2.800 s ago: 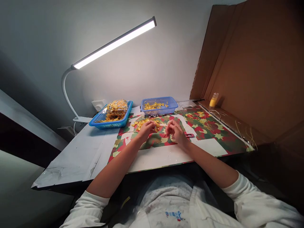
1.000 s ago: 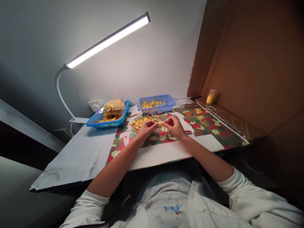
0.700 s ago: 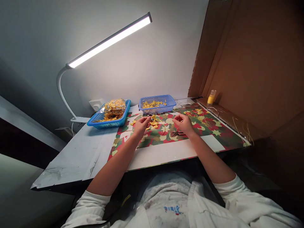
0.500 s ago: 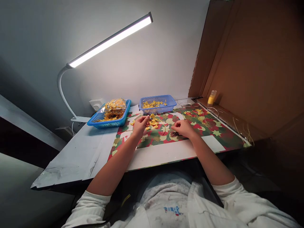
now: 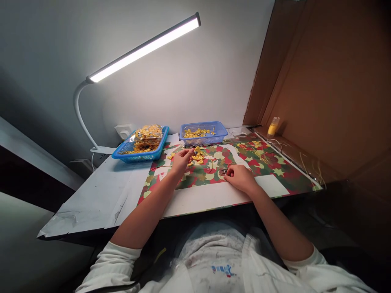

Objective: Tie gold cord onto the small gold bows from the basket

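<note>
My left hand [image 5: 183,159] is pinched closed at the near edge of a small pile of yellow bow-shaped pieces [image 5: 199,156]; what its fingertips hold is too small to name. To the right, my right hand [image 5: 240,177] is closed low over the camouflage-patterned sheet [image 5: 210,176], its fingertips at a small thin metallic tool [image 5: 225,171]. Whether the fingers grip that tool cannot be made out. A thin cord [image 5: 211,162] curves over the sheet between the hands.
Behind stand a blue basket [image 5: 137,156] with bagged yellow pieces and a second basket [image 5: 203,140] with loose ones. More yellow pieces with strings [image 5: 256,150] lie right. A lamp [image 5: 143,49] overhangs the left; a yellow-filled bottle [image 5: 273,127] stands by the cardboard.
My right hand has moved down towards the table's front edge, uncovering the thin metallic tool. My left hand has hardly moved and stays pinched.
</note>
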`<act>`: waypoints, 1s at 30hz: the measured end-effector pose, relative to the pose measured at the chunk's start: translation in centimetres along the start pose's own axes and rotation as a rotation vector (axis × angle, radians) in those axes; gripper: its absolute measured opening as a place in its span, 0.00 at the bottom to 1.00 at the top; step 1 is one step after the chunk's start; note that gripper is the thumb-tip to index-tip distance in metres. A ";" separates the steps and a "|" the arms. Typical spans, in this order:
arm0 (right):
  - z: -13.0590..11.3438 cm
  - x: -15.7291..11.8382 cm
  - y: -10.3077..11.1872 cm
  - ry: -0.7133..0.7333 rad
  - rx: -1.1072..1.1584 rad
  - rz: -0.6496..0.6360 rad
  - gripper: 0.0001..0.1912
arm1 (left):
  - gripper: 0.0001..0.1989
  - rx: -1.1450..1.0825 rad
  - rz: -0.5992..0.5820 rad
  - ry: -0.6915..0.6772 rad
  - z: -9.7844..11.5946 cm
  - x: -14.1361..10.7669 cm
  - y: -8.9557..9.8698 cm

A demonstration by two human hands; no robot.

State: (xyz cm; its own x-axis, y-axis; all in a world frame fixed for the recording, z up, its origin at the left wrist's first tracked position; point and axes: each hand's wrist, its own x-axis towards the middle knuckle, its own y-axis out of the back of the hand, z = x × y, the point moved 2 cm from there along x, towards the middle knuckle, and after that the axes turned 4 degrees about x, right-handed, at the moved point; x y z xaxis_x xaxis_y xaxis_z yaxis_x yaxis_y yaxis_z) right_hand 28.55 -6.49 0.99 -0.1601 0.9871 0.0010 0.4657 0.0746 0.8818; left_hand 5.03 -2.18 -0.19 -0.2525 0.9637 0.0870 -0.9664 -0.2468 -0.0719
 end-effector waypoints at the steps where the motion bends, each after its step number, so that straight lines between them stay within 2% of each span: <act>1: 0.3 -0.1 0.3 0.005 -0.002 -0.015 0.04 | 0.24 0.006 0.001 -0.001 0.0 0.0 0.0; 5: 1.0 -0.2 0.9 0.000 -0.041 -0.057 0.04 | 0.24 0.023 0.003 -0.003 0.1 -0.1 0.1; 11: 0.0 0.2 0.3 -0.027 -0.084 -0.020 0.06 | 0.24 0.045 0.000 -0.006 -0.4 0.1 0.2; 15: -0.5 0.2 0.0 -0.033 -0.201 -0.072 0.07 | 0.24 0.052 -0.002 -0.002 -0.7 0.2 0.2; 21: -1.0 -0.4 -0.6 0.045 -0.418 -0.105 0.12 | 0.24 0.055 -0.016 0.000 -0.8 0.2 0.2; 24: -0.6 -0.4 -0.8 0.056 -0.431 -0.119 0.14 | 0.25 0.051 -0.014 0.005 -0.7 0.1 0.1; 30: 1.0 -0.4 -0.2 -0.027 -0.372 -0.099 0.16 | 0.26 0.058 -0.010 0.017 -0.5 0.1 0.1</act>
State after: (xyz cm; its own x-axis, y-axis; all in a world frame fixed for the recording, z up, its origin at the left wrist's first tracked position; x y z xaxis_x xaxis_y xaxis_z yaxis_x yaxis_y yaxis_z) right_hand 29.36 -6.76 0.35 -0.1631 0.9814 -0.1010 0.1008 0.1185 0.9878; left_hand 4.97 -2.09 -0.71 -0.2424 0.9676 0.0708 -0.9702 -0.2421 -0.0133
